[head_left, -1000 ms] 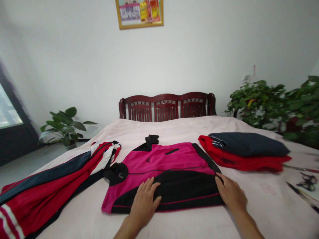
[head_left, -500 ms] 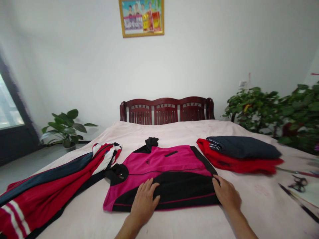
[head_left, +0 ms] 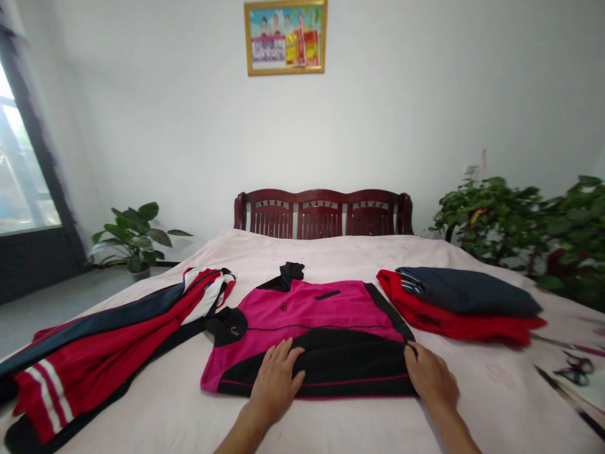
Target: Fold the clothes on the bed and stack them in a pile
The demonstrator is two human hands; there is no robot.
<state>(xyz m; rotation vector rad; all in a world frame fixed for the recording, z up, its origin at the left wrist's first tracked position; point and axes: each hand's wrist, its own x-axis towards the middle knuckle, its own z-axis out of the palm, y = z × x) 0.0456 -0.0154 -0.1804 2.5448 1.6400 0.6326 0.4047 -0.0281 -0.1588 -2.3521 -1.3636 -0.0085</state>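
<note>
A magenta and black zip jacket (head_left: pixel 326 307) lies on the bed in front of me, its collar to the left and its hem to the right. One black sleeve end pokes out at the far side. My left hand (head_left: pixel 278 377) rests flat on the jacket's near black panel, thumb apart from the fingers, holding nothing. At the near right corner, my right hand (head_left: pixel 431 373) has its fingers bent around the hem, gripping the jacket's edge; the fingertips are partly hidden.
Left of the jacket lies a red, navy and white garment (head_left: pixel 142 328). A folded navy garment (head_left: pixel 477 291) sits on a red one (head_left: pixel 472 323) at right. Black-handled scissors (head_left: pixel 574 367) lie at the right edge. A wooden headboard (head_left: pixel 321 214) and potted plants (head_left: pixel 135 243) stand beyond.
The camera view has shifted slightly, so the scene sits a little further right. Both hands keep their places on the jacket.
</note>
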